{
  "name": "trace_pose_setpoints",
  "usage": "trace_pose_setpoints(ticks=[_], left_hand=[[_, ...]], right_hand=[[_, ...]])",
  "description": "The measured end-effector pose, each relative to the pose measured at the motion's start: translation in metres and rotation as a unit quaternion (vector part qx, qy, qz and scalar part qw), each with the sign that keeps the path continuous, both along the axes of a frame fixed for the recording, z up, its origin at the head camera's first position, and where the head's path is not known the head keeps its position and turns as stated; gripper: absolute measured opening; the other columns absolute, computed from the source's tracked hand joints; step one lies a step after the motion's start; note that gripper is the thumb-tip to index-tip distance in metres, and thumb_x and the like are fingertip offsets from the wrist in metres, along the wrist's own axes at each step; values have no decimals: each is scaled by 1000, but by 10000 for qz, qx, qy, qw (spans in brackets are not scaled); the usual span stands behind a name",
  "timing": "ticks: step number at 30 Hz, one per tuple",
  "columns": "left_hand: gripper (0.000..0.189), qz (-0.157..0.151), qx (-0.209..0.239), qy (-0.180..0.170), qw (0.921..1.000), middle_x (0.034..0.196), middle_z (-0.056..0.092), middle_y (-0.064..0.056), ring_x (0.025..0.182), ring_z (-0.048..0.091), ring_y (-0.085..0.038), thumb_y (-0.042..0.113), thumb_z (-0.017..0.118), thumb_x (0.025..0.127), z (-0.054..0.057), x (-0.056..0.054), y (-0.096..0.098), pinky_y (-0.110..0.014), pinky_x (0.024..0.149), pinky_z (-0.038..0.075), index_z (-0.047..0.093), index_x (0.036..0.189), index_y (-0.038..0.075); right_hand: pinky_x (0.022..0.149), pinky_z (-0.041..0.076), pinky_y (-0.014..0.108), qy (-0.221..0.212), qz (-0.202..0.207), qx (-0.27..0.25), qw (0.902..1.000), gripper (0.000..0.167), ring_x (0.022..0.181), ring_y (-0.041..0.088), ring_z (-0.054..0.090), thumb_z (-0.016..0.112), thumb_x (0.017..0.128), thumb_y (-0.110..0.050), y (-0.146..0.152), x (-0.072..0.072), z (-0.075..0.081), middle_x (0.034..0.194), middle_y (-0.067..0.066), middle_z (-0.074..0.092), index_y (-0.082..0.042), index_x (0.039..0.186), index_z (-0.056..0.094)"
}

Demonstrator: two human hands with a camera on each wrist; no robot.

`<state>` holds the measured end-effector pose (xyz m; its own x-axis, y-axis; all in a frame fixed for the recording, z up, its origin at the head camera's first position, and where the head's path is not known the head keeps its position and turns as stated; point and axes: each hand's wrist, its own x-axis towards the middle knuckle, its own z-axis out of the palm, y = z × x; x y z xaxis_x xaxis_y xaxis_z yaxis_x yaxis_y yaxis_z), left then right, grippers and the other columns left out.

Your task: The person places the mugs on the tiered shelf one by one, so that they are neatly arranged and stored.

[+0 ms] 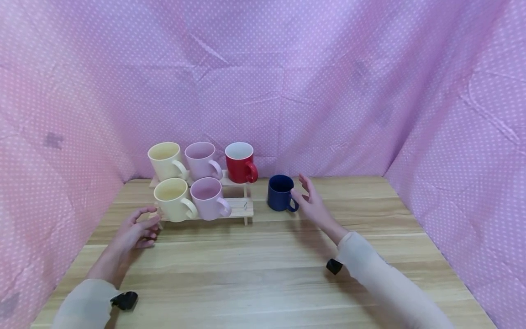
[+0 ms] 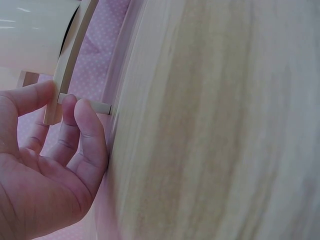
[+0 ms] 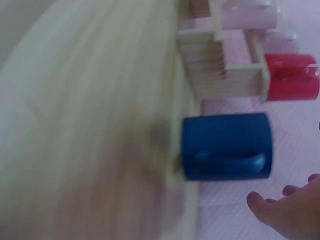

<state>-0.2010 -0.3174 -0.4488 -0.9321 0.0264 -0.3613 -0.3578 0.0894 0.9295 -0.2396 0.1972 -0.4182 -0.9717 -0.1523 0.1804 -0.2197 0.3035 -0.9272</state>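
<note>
A two-tier wooden rack bears two cream mugs, two pink mugs and a red mug with a white inside. At the rack's left end, my left hand holds the lower shelf's edge. In the left wrist view its thumb and curled fingers lie around the board. A dark blue mug stands upright on the table, right of the rack. My right hand is beside its handle, fingers apart; the right wrist view shows a gap between fingertips and blue mug.
The wood-grain table is walled in by pink dotted cloth at the back and both sides. Black wrist devices sit at both cuffs. The top tier stands behind the lower one.
</note>
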Motion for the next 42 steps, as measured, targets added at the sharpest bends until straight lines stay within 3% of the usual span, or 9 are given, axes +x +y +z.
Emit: trace_pose_setpoints(ticks=[7, 13, 20, 29, 36, 42], left_hand=[[34, 68, 115, -12, 9999, 80, 64, 5, 66, 61, -10, 35, 69, 99, -3, -2, 2, -27, 56, 60, 47, 123, 33], [34, 103, 81, -43, 9999, 80, 64, 5, 66, 61, -10, 36, 70, 98, -3, -2, 1, -28, 57, 60, 46, 123, 34], [34, 67, 1, 15, 10000, 81, 65, 5, 67, 62, -10, 37, 70, 98, -2, -2, 1, -28, 58, 60, 46, 122, 34], [32, 7, 18, 19, 10000, 81, 65, 5, 67, 62, -10, 36, 69, 98, -1, -2, 0, -28, 57, 60, 47, 122, 34], [36, -38, -40, 54, 10000, 83, 65, 4, 68, 62, -11, 37, 69, 98, -2, -2, -2, -29, 58, 60, 46, 125, 33], [34, -36, -6, 0, 10000, 82, 66, 4, 67, 62, -10, 36, 69, 99, -2, -2, -2, -28, 57, 60, 46, 124, 34]], right_hand=[[120, 25, 57, -751, 82, 217, 9969, 80, 150, 43, 19, 58, 105, -35, 15, 3, -16, 165, 23, 18, -5, 161, 10], [115, 34, 57, -1540, 457, -184, 9868, 84, 149, 43, 19, 58, 105, -37, 17, 4, -23, 167, 21, 8, -11, 163, 3], [114, 38, 51, -1852, 562, -334, 9805, 82, 148, 39, 26, 58, 105, -36, 14, 6, -29, 166, 22, 11, -11, 163, 6], [106, 48, 49, -1911, 637, -520, 9781, 82, 144, 42, 33, 58, 105, -34, 10, 7, -34, 165, 23, 13, -10, 163, 6], [105, 49, 50, -2002, 377, -712, 9764, 68, 140, 40, 39, 55, 106, -36, 2, 3, -34, 159, 22, 25, -9, 159, 22], [96, 53, 41, -2480, -158, -1347, 9592, 44, 117, 31, 57, 44, 110, -39, -2, -3, -35, 129, 14, 52, -3, 136, 44]])
